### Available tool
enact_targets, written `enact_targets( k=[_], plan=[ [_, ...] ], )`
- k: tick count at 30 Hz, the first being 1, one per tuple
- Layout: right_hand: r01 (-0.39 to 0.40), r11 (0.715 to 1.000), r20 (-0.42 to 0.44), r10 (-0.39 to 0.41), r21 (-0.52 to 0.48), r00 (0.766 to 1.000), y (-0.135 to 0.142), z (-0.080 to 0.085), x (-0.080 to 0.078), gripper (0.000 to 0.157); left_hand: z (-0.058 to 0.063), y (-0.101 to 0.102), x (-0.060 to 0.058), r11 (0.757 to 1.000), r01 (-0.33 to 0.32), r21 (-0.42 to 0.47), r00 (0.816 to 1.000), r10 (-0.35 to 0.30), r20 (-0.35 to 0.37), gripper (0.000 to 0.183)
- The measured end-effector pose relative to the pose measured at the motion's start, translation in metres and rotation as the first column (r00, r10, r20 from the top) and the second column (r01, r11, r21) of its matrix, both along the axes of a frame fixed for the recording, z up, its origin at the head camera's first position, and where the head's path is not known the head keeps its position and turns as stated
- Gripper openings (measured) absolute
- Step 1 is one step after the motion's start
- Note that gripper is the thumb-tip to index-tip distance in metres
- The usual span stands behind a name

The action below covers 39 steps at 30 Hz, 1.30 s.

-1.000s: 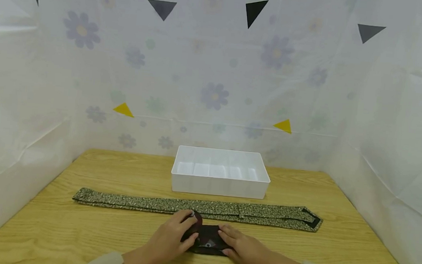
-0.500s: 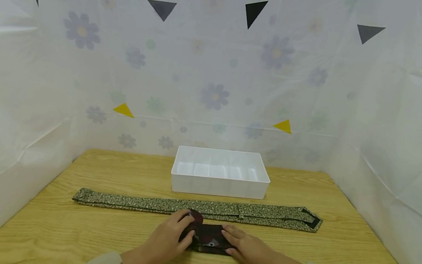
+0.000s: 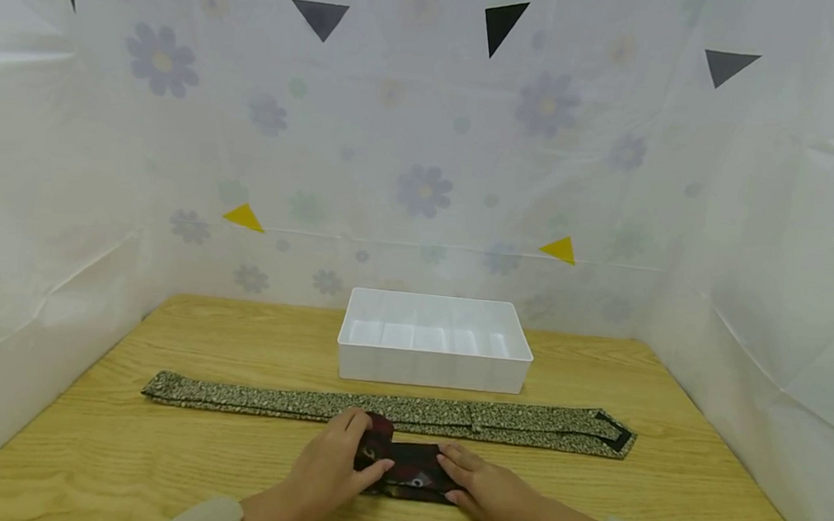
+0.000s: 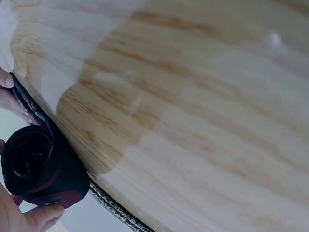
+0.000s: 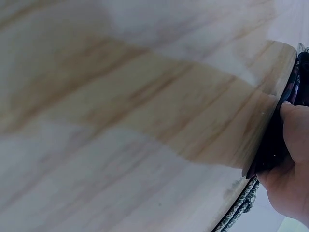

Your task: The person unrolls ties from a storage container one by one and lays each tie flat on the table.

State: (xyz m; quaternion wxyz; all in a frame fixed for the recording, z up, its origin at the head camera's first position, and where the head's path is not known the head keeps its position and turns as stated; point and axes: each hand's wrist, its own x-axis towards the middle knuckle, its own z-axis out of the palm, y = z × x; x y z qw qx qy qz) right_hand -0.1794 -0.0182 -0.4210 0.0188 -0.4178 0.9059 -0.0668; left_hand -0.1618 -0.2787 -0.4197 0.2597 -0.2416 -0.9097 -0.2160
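Observation:
A dark necktie with red and grey patterning lies at the front middle of the table, its left part wound into a roll (image 3: pixel 374 447) standing on edge. My left hand (image 3: pixel 324 466) grips that roll, fingers over its far side and thumb at the near side. In the left wrist view the coiled layers of the rolled necktie (image 4: pixel 58 171) show end-on. To the right, the necktie's flat stretch (image 3: pixel 415 467) lies on the wood. My right hand (image 3: pixel 489 490) presses on its right end with fingers laid out, covering the tip.
Just beyond the hands, a green-and-cream patterned necktie (image 3: pixel 263 398) stretches across the wooden table (image 3: pixel 89 439). Behind it stands a white box (image 3: pixel 431 369) with several compartments. White sheeting (image 3: pixel 428 129) encloses the back and sides.
The left fingers have shifted around the roll, which has turned slightly leftward, showing more of its red pattern. The right hand moved a little to the right, then stayed.

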Motion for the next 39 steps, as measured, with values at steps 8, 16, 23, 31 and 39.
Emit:
enact_targets(
  k=[8,16,23,31,39],
  plan=[
    [0.004,1.000,-0.004,-0.004,0.001,1.000,-0.001,0.001,0.000,0.049,0.001,-0.003,0.002,0.999,-0.015,-0.036,1.000,0.016,0.025,0.043],
    [-0.006,1.000,-0.002,0.006,0.004,1.000,0.000,0.000,-0.001,0.050,-0.001,-0.006,0.003,0.997,0.027,-0.072,0.999,-0.030,-0.037,0.037],
    [-0.019,1.000,-0.001,0.019,-0.003,1.000,0.001,-0.001,-0.001,0.051,0.000,-0.009,0.005,0.994,0.064,-0.086,0.995,-0.070,-0.071,0.032],
    [0.009,1.000,0.032,-0.009,-0.006,0.999,0.001,0.000,-0.001,0.050,-0.002,-0.015,0.005,0.993,0.077,-0.091,0.992,-0.085,-0.088,0.031],
    [0.047,0.998,0.090,-0.043,-0.035,0.995,0.000,0.000,-0.001,0.049,-0.004,-0.022,0.004,0.993,0.089,-0.074,0.986,-0.098,-0.133,0.030]
  ],
)
